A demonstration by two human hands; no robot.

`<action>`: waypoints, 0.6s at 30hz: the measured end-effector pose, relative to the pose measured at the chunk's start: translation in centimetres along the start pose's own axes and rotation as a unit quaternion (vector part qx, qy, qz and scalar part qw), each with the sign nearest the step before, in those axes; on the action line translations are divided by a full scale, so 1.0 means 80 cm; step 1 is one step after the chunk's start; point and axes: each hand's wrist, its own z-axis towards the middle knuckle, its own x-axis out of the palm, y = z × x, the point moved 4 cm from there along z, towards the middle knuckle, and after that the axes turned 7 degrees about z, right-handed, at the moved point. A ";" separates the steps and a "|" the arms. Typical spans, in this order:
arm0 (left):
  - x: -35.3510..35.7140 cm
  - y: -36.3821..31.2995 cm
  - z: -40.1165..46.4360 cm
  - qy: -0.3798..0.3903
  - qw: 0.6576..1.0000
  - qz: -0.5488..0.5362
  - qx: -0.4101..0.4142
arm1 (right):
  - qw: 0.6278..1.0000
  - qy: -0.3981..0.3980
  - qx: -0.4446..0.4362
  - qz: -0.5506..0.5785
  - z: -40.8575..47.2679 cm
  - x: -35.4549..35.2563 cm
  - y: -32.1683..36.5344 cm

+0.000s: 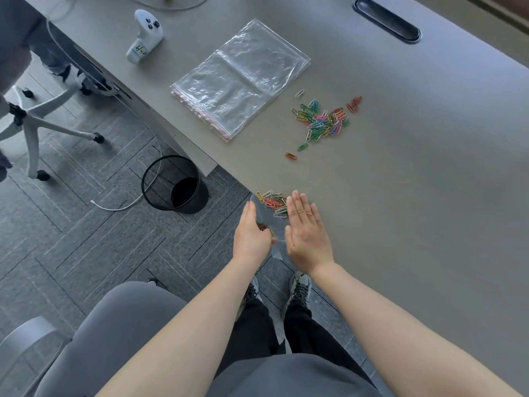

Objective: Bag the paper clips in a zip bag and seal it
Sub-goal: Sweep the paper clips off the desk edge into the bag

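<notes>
Forearms: both bare, reaching forward from bottom of view over grey-clad lap, dark trousers and sneakers on floor below.
Left hand (251, 236): at desk edge, fingers curled round a clear zip bag (270, 224), holding it open just below the desk rim; a few clips visible inside under the palm.
Right hand (306, 230): flat, fingers straight and together, edge-on on the desk (415, 196), just beside a small clip pile; holds nothing.
Near clips (273, 203): coloured paper clips bunched at the desk edge, between the two hands, at the bag mouth.
Main pile (322, 120): loose coloured paper clips further up the desk, well apart from the hands; a few strays around it, red ones to the right, orange and green ones below.
Spare bags (240, 78): stack of clear zip bags lying flat, left of main pile.
Controller (145, 35): white, near desk's far left edge.
Bin (174, 184): black mesh, on floor left of the hands.
Chair base (34, 121): white, castors, far left.
</notes>
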 end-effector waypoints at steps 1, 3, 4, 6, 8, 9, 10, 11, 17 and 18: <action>0.000 0.000 0.000 0.001 1.000 -0.001 0.001 | 1.000 0.004 -0.001 -0.003 -0.001 0.002 0.002; 0.000 0.001 0.002 0.001 1.000 -0.004 0.000 | 1.000 0.011 -0.010 -0.001 -0.002 0.004 0.007; -0.001 0.001 0.002 -0.002 1.000 -0.004 0.002 | 1.000 0.016 -0.017 0.001 -0.003 0.005 0.010; -0.001 -0.001 0.002 -0.010 1.000 0.009 0.007 | 0.999 0.031 -0.030 0.004 -0.006 0.008 0.014; -0.004 -0.004 -0.001 -0.014 0.999 0.032 0.004 | 0.999 0.038 -0.038 0.007 -0.008 0.012 0.017; -0.005 -0.005 -0.002 -0.012 0.999 0.037 0.001 | 0.998 0.038 -0.041 0.010 -0.010 0.013 0.019; -0.005 -0.005 -0.001 -0.011 0.999 0.038 0.000 | 0.998 0.040 -0.047 0.015 -0.011 0.015 0.021; -0.005 -0.003 0.000 -0.013 0.999 0.039 0.001 | 0.997 0.043 -0.058 0.024 -0.014 0.015 0.025; -0.006 0.004 0.007 -0.003 1.000 0.022 0.003 | 0.989 -0.009 -0.060 0.137 0.003 -0.008 0.033; -0.006 0.005 0.007 -0.001 1.000 0.016 0.003 | 0.988 -0.016 -0.039 0.148 0.015 -0.014 0.031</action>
